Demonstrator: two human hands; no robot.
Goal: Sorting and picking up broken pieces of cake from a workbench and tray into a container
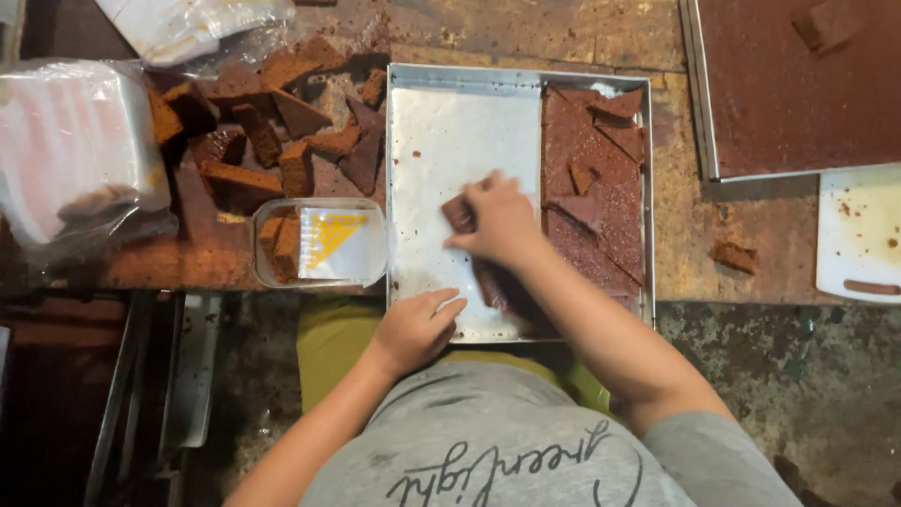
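One cake piece [459,213] under right hand [497,221].

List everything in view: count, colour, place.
tray: one, metal, white-lined, centre of the table
cake sheet: one, brown, cut up, right half of the tray
cake piece: one, brown, under the right hand's fingers
cake chunks: a pile, brown, left of the tray
box: one, clear plastic with a yellow and white insert, holds cake, by the tray's left edge
bags: several, clear plastic, far left and top
second tray: one, brown cake in it, top right
board: one, white, crumbed, right edge
loose chunk: one, brown, right of the tray
left hand: on the tray's near rim
right hand: on the cake piece
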